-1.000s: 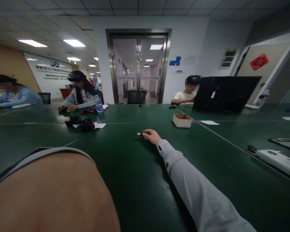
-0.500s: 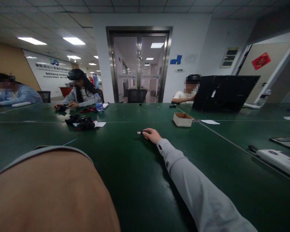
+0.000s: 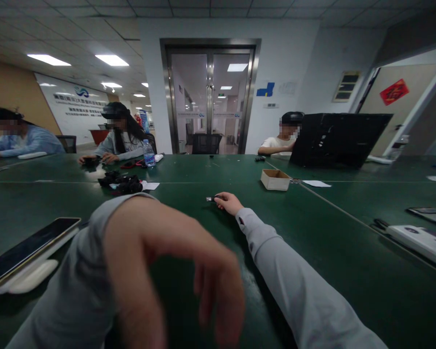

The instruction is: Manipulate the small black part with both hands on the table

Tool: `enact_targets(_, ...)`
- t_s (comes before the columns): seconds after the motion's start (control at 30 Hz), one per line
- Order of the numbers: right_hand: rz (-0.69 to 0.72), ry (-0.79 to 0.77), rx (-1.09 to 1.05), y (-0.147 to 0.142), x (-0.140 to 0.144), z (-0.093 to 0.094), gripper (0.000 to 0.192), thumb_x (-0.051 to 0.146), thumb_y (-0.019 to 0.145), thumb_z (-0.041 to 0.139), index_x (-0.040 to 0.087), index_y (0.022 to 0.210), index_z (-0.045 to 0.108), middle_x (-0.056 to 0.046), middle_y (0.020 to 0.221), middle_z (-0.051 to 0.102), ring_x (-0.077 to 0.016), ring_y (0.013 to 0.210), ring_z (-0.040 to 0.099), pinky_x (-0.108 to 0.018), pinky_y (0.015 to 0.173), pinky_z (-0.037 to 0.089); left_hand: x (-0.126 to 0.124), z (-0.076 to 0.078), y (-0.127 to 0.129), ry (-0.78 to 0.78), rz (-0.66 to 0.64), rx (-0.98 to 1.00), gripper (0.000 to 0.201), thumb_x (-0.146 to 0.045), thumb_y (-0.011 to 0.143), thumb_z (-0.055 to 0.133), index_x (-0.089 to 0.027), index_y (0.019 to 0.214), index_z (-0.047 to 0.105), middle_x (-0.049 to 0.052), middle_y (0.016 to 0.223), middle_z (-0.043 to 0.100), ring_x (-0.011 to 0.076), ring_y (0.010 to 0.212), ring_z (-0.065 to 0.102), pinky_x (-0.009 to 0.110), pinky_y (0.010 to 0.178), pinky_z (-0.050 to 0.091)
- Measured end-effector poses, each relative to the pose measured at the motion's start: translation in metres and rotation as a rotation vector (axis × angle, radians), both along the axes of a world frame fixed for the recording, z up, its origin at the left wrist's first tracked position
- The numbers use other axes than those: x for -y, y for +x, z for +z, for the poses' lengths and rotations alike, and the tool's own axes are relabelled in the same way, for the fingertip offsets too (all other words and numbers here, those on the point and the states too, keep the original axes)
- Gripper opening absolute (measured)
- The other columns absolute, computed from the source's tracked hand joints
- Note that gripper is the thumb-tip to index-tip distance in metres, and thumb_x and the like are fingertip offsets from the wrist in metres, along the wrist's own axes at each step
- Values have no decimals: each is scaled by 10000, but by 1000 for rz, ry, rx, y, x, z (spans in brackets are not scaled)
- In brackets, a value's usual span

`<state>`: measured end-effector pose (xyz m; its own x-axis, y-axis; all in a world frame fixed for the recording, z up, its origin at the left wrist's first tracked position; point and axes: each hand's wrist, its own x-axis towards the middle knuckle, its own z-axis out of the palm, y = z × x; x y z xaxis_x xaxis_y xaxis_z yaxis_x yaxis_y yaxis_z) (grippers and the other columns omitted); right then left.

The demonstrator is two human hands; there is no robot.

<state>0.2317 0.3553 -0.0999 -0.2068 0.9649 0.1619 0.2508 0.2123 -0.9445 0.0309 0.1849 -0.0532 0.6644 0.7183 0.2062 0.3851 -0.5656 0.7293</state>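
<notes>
My right hand (image 3: 228,202) is closed in a pinch on a small black USB stick (image 3: 211,199), low over the green table (image 3: 189,232). The stick's silver metal end points left, clear of my fingers. Close to the camera, blurred, my left hand (image 3: 178,252) hangs with the wrist bent and the fingers pointing down. Its thumb and fingers are apart, and nothing shows between them; some of the fingertips run out of the bottom of the picture. To the left of my left sleeve lies a phone (image 3: 29,249) with a white rounded object (image 3: 36,277) beside it.
Beyond my hands stand an open cardboard box (image 3: 275,181), a tangle of black gear (image 3: 120,182) and a water bottle (image 3: 148,154). A white power strip (image 3: 419,242) is at the right. A black monitor (image 3: 339,140) and three seated people are across the table.
My left hand, earlier only a large forearm or wrist close to the camera, has swung so its fingers show, uncovering the phone. My right hand stays in place with the USB stick.
</notes>
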Motion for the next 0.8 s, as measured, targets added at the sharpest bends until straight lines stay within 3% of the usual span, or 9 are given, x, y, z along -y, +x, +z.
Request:
enact_targets(0.1,15,19,17,0,0,1,131,156,769,583,119,895,579,40,522,534,-56,453,493,-157,444,406,-50,20,10,18,234,66,319,-487,689,573,-252,903,602,7,670,614,149,666,590,235,554,442)
enact_targets(0.2,22,9,15,0,1,2,127,148,768,582,114,890,575,39,529,537,-55,453,493,-157,441,403,-101,32,22,15,418,-144,339,-458,654,619,-187,855,589,26,648,611,174,710,593,232,614,420)
enact_targets(0.27,20,-6,9,-1,1,3,121,143,769,580,107,884,572,38,539,538,-52,449,491,-158,438,402,-125,28,31,10,583,-288,398,-490,638,618,-167,866,569,48,649,619,201,718,601,247,633,410)
enact_targets(0.37,7,-8,12,-2,1,4,115,131,770,579,105,881,568,37,558,536,-45,449,486,-153,431,400,-149,6,43,-95,735,-324,443,-546,713,490,-144,891,551,52,571,599,195,567,595,273,606,410)
enact_targets(0.47,-2,-4,29,-2,3,5,126,121,772,575,104,897,564,40,561,528,-44,449,487,-154,433,403,-165,-18,50,-190,746,-244,418,-482,812,326,-146,844,573,41,519,575,168,468,554,279,566,410)
enact_targets(0.53,0,2,44,-2,4,6,136,118,767,582,104,901,568,39,560,526,-49,456,496,-159,442,409,-171,-29,51,-165,727,-201,371,-396,834,300,-168,830,593,34,542,582,160,512,556,271,582,412)
enact_targets(0.67,1,17,70,-2,4,7,138,114,764,585,100,902,577,37,540,520,-56,461,501,-165,452,413,-169,-39,51,4,730,-71,275,-310,817,359,-228,849,619,23,719,622,157,720,567,258,675,416)
enact_targets(0.8,0,30,73,-1,2,4,138,118,771,576,90,907,572,36,536,518,-55,458,495,-166,447,412,-165,-43,49,-17,652,125,196,-247,765,481,-207,905,613,12,767,615,125,702,552,234,685,434)
